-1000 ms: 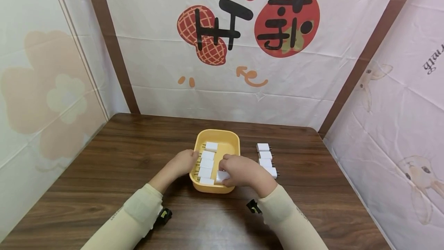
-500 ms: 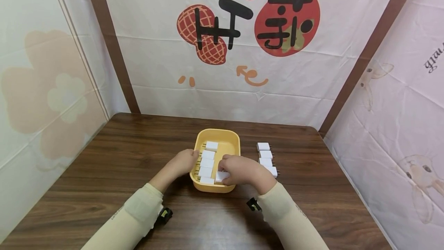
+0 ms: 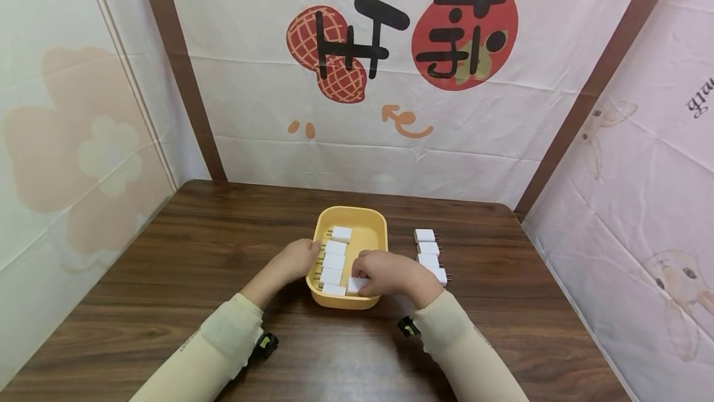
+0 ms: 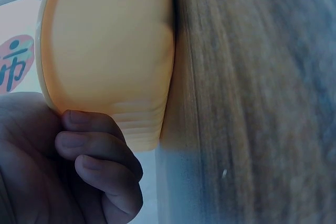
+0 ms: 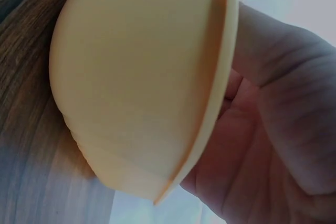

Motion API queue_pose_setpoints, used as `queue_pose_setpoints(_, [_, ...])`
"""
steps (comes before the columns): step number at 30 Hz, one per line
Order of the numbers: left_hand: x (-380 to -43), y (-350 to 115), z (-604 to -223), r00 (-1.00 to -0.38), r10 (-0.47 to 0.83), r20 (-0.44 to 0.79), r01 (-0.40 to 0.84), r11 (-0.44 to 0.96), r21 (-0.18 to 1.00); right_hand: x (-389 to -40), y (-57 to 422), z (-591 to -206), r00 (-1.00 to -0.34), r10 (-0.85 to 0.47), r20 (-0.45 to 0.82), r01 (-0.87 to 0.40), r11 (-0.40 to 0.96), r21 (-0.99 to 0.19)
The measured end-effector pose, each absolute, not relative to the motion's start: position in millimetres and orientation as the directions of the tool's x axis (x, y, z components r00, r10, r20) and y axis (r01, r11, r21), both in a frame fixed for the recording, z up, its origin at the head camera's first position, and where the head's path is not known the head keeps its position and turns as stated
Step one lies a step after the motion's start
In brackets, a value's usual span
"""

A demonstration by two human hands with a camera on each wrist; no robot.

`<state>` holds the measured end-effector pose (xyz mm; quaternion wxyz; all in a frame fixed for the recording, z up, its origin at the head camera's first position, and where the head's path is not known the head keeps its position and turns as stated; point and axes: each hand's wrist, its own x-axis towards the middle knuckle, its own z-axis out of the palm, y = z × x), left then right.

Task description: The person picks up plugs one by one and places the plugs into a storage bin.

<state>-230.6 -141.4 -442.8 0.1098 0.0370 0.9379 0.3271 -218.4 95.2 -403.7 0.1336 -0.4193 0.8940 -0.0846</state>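
Observation:
A yellow plastic tray [image 3: 346, 304] stands on the table in the head view. My left hand [image 3: 295, 259] grips its left rim, and curled fingers [image 4: 100, 142] lie against the outer wall in the left wrist view. Inside, several white plug-in chargers [image 3: 333, 261] form a column along the left, prongs pointing left. My right hand [image 3: 387, 273] reaches over the right rim and pinches another white charger [image 3: 357, 285] low at the near end, beside that column. In the right wrist view, the tray wall [image 5: 136, 72] hides the fingertips and charger from the right hand [image 5: 262, 124].
Several more white chargers [image 3: 427, 248] lie in a column on the wooden table [image 3: 268, 210] right of the tray, prongs pointing right; the right forearm passes close to the nearest one. Printed cloth walls [image 3: 346, 148] stand behind the table and at both sides.
The head view has shifted slightly. Both hands keep their places at the tray, with the right hand's fingers moving only slightly on the charger at the near end.

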Motion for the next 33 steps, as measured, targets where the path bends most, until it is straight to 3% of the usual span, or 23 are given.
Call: queue_pose_setpoints(33, [-233.2,-143.2,-446.1,-0.975,0.141,-0.174,-0.002,0.772,0.635,-220.7,88.1,-413.5,-0.631,-0.746,-0.215,-0.704,0.666,-0.246])
